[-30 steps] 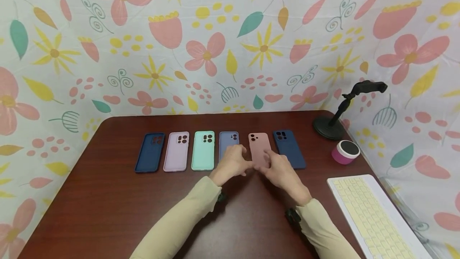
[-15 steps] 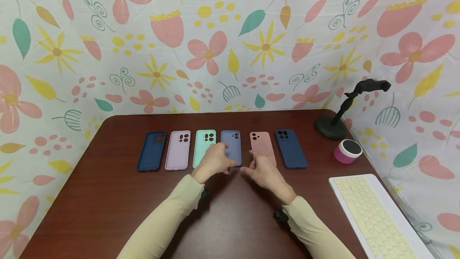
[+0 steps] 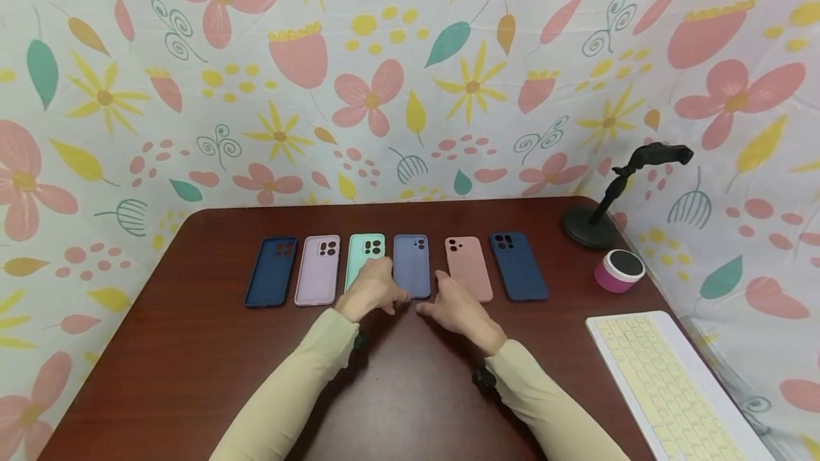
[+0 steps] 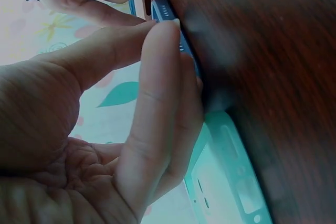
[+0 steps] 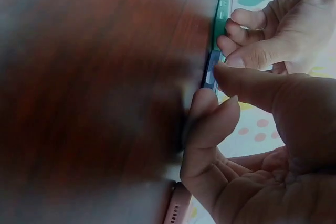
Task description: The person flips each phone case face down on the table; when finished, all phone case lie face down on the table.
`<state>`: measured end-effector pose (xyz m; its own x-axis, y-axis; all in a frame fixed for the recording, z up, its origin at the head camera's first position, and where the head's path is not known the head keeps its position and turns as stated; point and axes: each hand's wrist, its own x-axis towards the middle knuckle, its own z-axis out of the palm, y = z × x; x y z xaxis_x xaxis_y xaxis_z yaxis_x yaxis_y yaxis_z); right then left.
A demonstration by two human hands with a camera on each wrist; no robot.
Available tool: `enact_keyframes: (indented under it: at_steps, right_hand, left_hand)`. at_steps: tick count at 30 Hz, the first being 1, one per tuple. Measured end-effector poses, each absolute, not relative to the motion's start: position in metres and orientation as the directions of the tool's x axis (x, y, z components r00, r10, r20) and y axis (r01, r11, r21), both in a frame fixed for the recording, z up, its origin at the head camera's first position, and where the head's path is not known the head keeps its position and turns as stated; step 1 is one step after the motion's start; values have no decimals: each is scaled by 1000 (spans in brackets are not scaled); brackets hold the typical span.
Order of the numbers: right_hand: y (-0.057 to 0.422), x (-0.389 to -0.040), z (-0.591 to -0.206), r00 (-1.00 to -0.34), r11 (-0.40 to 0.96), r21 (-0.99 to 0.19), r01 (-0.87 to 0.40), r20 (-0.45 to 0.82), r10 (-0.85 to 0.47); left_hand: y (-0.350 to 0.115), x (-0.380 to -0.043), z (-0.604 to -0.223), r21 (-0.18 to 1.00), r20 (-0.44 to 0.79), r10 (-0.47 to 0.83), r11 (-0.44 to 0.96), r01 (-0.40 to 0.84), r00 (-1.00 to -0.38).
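Several phone cases lie in a row along the table. In the head view, a periwinkle phone case [image 3: 411, 265] lies flat between my two hands. My left hand [image 3: 373, 287] covers the lower part of a mint phone case [image 3: 365, 251], its thumb near the periwinkle case's lower left corner. My right hand [image 3: 458, 310] is by the lower right corner, over the edge of a pink phone case [image 3: 470, 269]. In both wrist views the fingers are loosely bent close to the periwinkle case's end [image 5: 210, 74]; whether they touch it I cannot tell.
Left of these lie a lilac case [image 3: 317, 270] and a navy case [image 3: 271, 272]; a blue case [image 3: 519, 266] ends the row at right. Farther right are a black stand [image 3: 589, 225], a pink jar [image 3: 618, 272] and a white keyboard [image 3: 666, 383]. Patterned cloth hangs behind.
Both hands have moved left, from around the pink case to the lower end of the periwinkle case. The row of cases shows no clear shift.
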<state>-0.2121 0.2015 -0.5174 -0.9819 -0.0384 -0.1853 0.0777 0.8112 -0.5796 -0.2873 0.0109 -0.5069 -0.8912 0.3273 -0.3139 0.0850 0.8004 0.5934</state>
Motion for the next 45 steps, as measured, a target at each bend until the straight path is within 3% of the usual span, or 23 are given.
enact_keyframes:
  at_steps: [8, 17, 29, 35, 42, 45]
  right_hand:
    - [198, -224, -519, -975, 847, -527, 75, -218, -49]
    - [199, -232, -516, -947, 808, -572, 138, -316, -62]
    - [194, -221, -491, -944, 780, -610, 141, -321, -81]
    - [198, -225, -501, -939, 757, -627, 182, -340, -55]
    - [203, -225, -512, -956, 738, -655, 162, -290, -48]
    - [203, -224, -513, -962, 733, -663, 153, -269, -42]
  left_hand:
    - [14, -289, -508, 598, -301, 352, 793, 112, -886]
    - [15, -293, -516, 556, -316, 358, 820, 134, -879]
    - [18, -290, -520, 586, -286, 353, 800, 129, -891]
    - [19, -279, -505, 605, -280, 377, 783, 142, -883]
    - [18, -243, -457, 670, -295, 368, 738, 84, -882]
    - [18, -242, -458, 675, -287, 361, 733, 79, -887]
